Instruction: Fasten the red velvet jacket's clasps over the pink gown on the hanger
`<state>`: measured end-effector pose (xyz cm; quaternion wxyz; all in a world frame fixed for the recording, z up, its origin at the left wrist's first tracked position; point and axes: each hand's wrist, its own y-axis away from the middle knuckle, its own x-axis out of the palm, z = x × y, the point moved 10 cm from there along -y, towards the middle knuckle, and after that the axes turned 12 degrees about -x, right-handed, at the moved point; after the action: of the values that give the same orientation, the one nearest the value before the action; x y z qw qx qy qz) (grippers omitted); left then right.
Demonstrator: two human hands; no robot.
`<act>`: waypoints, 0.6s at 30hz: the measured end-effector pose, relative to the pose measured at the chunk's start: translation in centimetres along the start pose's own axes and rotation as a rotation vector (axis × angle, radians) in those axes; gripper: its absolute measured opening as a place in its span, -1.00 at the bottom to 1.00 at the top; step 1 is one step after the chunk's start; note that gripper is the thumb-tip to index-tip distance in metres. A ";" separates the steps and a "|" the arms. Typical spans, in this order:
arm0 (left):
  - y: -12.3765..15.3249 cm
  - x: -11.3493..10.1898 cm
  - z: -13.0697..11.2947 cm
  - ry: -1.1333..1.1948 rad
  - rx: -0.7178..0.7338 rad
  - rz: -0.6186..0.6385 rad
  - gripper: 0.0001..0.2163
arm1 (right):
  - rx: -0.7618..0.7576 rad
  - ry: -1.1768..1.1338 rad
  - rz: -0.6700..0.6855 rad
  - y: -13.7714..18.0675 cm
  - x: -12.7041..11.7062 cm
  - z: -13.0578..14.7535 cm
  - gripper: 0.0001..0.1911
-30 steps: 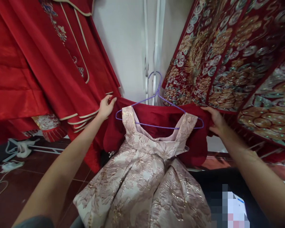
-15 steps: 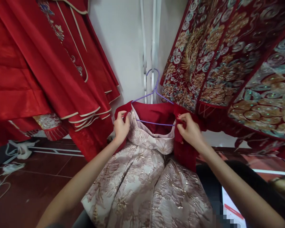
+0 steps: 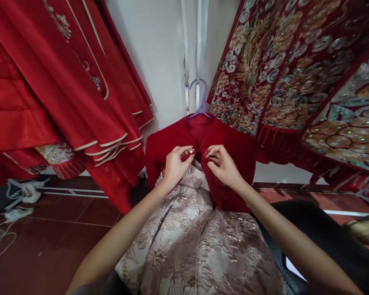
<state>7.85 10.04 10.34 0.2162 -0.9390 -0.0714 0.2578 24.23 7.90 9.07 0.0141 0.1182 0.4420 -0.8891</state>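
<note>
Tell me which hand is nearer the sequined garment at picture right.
Right. The right hand is below and left of the sequined garment; the left hand is farther left. Both hold the red jacket.

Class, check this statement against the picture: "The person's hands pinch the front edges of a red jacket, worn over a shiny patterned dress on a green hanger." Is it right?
Not quite: the hanger is purple, not green, as the head view shows. The left hand and right hand do pinch the front edges of the red jacket over the patterned dress.
</note>
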 end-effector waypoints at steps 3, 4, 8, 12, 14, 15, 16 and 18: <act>0.3 0.1 -0.1 0.051 -0.006 0.004 -0.78 | 0.060 -0.125 0.027 -0.3 0.9 -1.3 -0.58; 0.4 0.2 -0.1 0.072 -0.011 0.003 -0.80 | 0.077 -0.122 0.045 -0.3 1.2 -1.5 -0.59; 0.6 0.3 0.0 0.073 -0.029 0.018 -0.86 | 0.112 -0.083 0.066 -0.4 1.5 -1.8 -0.78; 0.1 1.0 -0.6 -0.037 -0.005 0.107 -0.90 | 0.072 -0.039 0.080 -0.6 1.3 -0.9 -0.79; -0.2 1.5 -1.0 -0.102 0.013 0.158 -0.89 | 0.047 -0.001 0.094 -0.8 1.3 -0.4 -0.81; -0.4 1.7 -1.2 -0.130 0.019 0.180 -0.88 | 0.038 0.018 0.101 -0.9 1.3 -0.2 -0.81; -0.6 1.8 -1.3 -0.153 0.023 0.198 -0.87 | 0.030 0.035 0.107 -1.0 1.3 -0.1 -0.81; -0.8 2.0 -1.5 -0.179 0.024 0.220 -0.87 | 0.024 0.063 0.108 -1.2 1.3 -0.1 -0.82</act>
<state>10.31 10.74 10.95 0.1905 -0.9117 0.0161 0.3637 22.81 8.83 9.60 0.0466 0.1697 0.4245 -0.8882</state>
